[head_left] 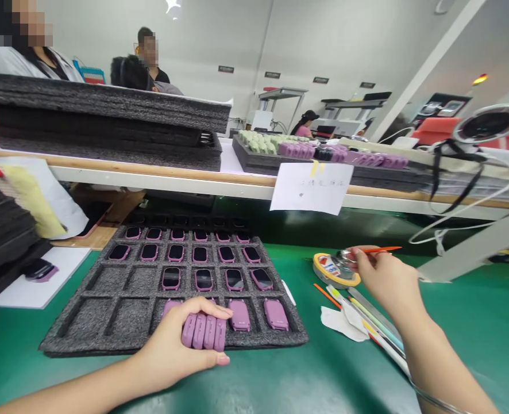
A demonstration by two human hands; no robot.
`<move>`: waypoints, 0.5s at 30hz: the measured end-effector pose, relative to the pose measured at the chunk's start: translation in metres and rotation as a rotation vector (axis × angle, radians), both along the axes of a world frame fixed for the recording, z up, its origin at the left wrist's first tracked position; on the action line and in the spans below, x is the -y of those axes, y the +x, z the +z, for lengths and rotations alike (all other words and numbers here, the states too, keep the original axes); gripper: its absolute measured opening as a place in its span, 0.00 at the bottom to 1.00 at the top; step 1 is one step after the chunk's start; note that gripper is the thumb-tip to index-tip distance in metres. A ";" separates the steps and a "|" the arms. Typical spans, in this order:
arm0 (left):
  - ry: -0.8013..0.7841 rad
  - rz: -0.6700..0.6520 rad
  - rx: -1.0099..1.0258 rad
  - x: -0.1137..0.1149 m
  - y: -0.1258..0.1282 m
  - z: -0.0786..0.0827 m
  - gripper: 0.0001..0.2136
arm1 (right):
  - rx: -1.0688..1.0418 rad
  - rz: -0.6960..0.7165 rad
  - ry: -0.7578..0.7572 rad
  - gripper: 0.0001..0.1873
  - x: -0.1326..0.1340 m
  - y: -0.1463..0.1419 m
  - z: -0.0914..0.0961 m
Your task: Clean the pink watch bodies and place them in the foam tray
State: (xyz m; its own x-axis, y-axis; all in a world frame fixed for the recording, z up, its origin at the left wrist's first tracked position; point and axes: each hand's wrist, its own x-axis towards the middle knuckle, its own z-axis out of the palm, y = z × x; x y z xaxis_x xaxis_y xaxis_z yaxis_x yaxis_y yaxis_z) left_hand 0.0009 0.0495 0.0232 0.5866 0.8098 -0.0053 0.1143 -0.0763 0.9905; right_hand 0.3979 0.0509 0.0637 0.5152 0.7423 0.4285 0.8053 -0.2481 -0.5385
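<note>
My left hand (172, 339) is wrapped round a row of several purple watch cases (203, 332), held just over the front edge of a dark foam tray (82, 282). Purple watches with black screens (204, 279) fill many of the tray's pockets; in the front row some cases (239, 315) lie back side up. My right hand (386, 282) is closed at the right, with a thin orange stick (384, 249) between its fingers. A small shiny clear object (346, 257) is at its fingertips, above a yellow tape roll (336, 279); whether the fingers touch it I cannot tell.
Right of the tray lie pens (379, 328) and a torn white paper (344, 323). A shelf (246, 187) crosses above, bearing foam trays (254, 158) and a hanging paper note (312, 187). One watch (40, 269) sits on a white sheet at left. Other people are beyond the shelf.
</note>
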 end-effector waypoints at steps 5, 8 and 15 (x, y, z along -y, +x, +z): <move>-0.009 -0.029 0.099 0.001 0.000 -0.001 0.21 | -0.235 0.419 0.023 0.23 0.015 -0.109 0.002; -0.043 -0.036 0.144 0.002 0.003 0.002 0.22 | -0.505 0.902 0.109 0.15 0.038 -0.170 -0.013; -0.131 -0.017 0.154 0.002 0.006 0.010 0.22 | -0.474 1.201 0.285 0.07 0.042 -0.199 -0.035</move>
